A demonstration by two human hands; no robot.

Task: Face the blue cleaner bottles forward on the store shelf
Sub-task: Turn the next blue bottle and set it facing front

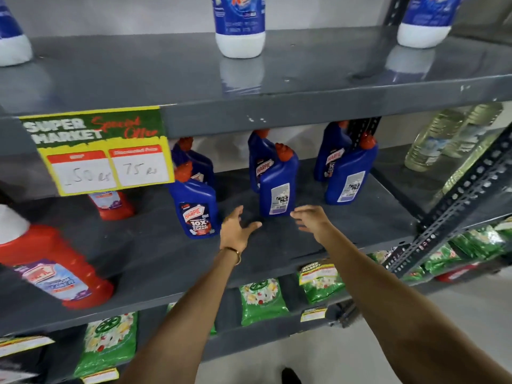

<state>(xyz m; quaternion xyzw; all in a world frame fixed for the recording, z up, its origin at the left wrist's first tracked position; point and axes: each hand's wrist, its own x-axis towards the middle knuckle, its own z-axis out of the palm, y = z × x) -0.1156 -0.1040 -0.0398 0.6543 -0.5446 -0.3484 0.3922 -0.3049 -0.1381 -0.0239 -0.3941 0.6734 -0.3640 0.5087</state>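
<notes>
Several blue cleaner bottles with red caps stand on the middle grey shelf (277,253). The left front bottle (195,209) shows its front label. The middle front bottle (278,187) and the right front bottle (350,176) show their white back labels. Behind each stands another blue bottle, such as the one (259,159) at the middle back. My left hand (237,231) is open just left of the middle front bottle's base. My right hand (311,220) is open just right of it. Neither hand touches the bottle.
A yellow and green price sign (97,151) hangs from the upper shelf edge. Red cleaner bottles (52,270) stand at the left. White-and-blue bottles (239,26) sit on the upper shelf, clear bottles (437,139) at the right, green packets (261,300) below.
</notes>
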